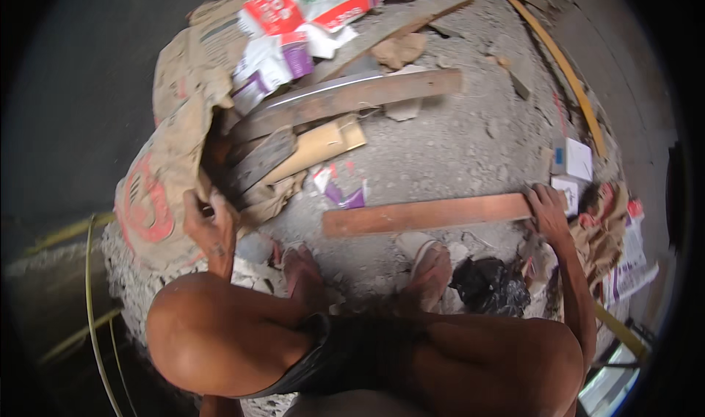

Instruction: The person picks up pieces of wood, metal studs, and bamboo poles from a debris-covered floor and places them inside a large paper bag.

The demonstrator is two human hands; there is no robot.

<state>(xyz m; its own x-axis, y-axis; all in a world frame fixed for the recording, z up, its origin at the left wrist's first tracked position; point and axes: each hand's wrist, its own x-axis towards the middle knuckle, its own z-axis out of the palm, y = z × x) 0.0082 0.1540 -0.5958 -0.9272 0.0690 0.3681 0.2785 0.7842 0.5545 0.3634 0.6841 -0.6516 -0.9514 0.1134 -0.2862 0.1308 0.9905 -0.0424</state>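
Print positions: plastic bag [294, 16], between 11 and 12 o'clock: large white characters on red panels, green characters on white. Brown paper sack [143, 211], 9 o'clock: rounded red emblem. Brown paper [209, 46], between 10 and 11 o'clock: dark print lines, too blurred to read.
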